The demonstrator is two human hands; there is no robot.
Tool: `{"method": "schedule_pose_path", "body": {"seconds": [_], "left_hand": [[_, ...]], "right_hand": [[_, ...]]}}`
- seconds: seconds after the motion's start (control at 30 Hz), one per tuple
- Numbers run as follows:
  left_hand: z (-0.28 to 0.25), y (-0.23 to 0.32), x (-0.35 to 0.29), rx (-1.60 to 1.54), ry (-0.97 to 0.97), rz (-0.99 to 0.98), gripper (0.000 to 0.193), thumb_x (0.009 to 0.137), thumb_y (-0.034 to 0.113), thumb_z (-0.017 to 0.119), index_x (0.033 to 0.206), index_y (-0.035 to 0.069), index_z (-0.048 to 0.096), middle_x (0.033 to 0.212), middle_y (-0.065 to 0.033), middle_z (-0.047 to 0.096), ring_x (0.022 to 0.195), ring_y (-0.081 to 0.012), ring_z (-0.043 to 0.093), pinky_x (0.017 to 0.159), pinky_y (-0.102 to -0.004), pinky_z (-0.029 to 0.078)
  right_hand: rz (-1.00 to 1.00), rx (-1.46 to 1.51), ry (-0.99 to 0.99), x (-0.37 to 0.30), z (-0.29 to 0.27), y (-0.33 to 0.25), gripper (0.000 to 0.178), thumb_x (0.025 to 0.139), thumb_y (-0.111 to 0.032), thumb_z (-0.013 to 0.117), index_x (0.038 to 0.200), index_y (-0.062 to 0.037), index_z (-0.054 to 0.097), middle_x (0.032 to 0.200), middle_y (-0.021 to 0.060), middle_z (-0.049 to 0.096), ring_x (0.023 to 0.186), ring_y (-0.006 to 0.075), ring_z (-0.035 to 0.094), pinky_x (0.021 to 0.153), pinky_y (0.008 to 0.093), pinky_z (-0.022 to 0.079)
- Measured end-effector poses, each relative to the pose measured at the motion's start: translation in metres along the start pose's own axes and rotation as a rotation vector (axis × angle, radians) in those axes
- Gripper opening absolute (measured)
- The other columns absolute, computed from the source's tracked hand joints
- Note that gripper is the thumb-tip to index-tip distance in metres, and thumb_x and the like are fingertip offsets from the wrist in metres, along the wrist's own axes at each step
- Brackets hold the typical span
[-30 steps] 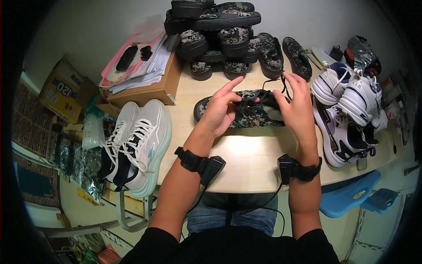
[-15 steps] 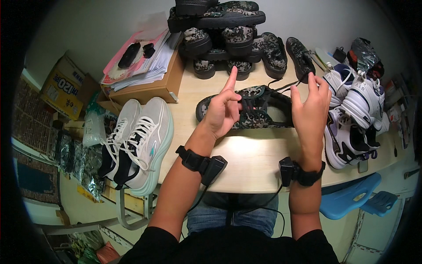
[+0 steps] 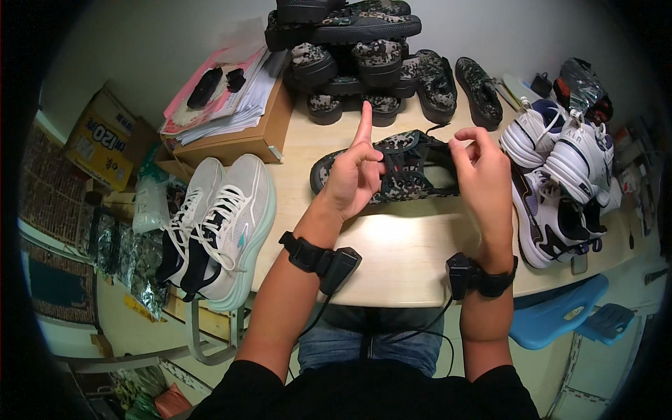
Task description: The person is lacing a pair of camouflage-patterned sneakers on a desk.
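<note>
Head view: A right hand point(image 3: 484, 168) is back beside a camouflage shoe point(image 3: 402, 190) lying toe-left on the table point(image 3: 392, 245), mid-frame.
Held out to the right half a second ago, the black lace point(image 3: 439, 127) shows less length near the right hand's pinched fingertips, which apparently grip it, its pull seemingly eased; the left hand point(image 3: 354, 176), index raised, stays at the lacing, grip unclear.

On my feed, the pale tabletop point(image 3: 381, 248) bears a laced camouflage shoe point(image 3: 407, 185) centrally, toe left. Farther back I see a cardboard box point(image 3: 271, 133) left, piled camouflage shoes point(image 3: 378, 63) midway, and heaped white sneakers point(image 3: 570, 157) on the right.
</note>
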State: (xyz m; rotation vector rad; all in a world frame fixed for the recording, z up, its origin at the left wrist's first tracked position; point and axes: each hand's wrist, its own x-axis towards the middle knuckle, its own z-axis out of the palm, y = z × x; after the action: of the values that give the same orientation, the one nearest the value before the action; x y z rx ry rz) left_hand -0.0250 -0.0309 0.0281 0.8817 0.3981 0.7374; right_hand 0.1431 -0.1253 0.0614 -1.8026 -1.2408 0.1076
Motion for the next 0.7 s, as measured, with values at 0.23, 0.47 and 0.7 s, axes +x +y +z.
{"method": "schedule_pose_path", "body": {"seconds": [0.23, 0.47, 0.7], "left_hand": [[-0.003, -0.003, 0.0, 0.032, -0.034, 0.018, 0.085, 0.074, 0.011, 0.04, 0.149, 0.019, 0.002, 0.049, 0.0043, 0.036, 0.044, -0.0084, 0.036, 0.048, -0.0169, 0.032], [-0.004, -0.005, 0.0, 0.171, -0.083, 0.081, 0.088, 0.071, 0.01, 0.038, 0.149, 0.015, -0.003, 0.05, 0.005, 0.034, 0.042, -0.0072, 0.033, 0.053, -0.0177, 0.033], [-0.006, -0.006, 0.0, 0.204, -0.101, 0.069, 0.088, 0.071, 0.009, 0.038, 0.149, 0.015, -0.004, 0.05, 0.0056, 0.031, 0.042, -0.0059, 0.032, 0.048, -0.0176, 0.031]], "right_hand": [[0.14, 0.308, -0.378, -0.005, 0.02, 0.0, 0.027, 0.086, -0.02, 0.06, 0.095, 0.0045, 0.066, 0.059, 0.0067, 0.058, 0.054, 0.0095, 0.049, 0.052, 0.0271, 0.04], [0.103, 0.489, -0.507, 0.0, 0.036, 0.019, 0.025, 0.084, -0.018, 0.063, 0.094, 0.0044, 0.068, 0.067, 0.0041, 0.064, 0.06, 0.0071, 0.052, 0.055, 0.0242, 0.042], [0.194, 0.679, -0.577, 0.002, 0.035, 0.018, 0.019, 0.082, -0.011, 0.065, 0.093, 0.0049, 0.068, 0.077, 0.0031, 0.066, 0.069, 0.007, 0.057, 0.062, 0.0211, 0.045]]}}
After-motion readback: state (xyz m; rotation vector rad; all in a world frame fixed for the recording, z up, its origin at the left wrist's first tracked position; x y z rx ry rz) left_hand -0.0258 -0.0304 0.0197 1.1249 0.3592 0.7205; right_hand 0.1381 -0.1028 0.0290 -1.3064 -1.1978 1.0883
